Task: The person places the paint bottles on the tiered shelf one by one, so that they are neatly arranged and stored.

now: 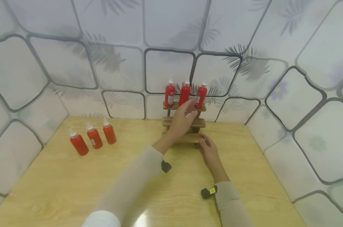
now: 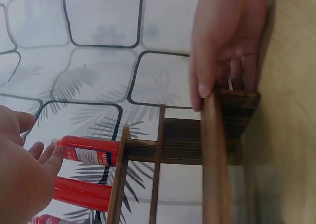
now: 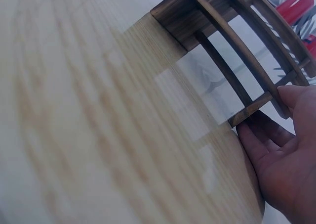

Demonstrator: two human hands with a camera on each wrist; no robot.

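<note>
A three-tier wooden display stand stands against the back wall. Three red bottles with white caps stand in a row on its top tier: a left bottle, a middle bottle and a right bottle. My left hand reaches over the stand, its fingers loosely bent beside the right bottle. In the left wrist view those fingers lie near that bottle's cap end; whether they touch it I cannot tell. At the right end of the lowest tier, my right hand grips the stand between thumb and fingers.
Toward the table's left side stand more red bottles with pointed white tips: one at the left, one in the middle and one at the right. Patterned walls enclose the wooden table at the back and sides.
</note>
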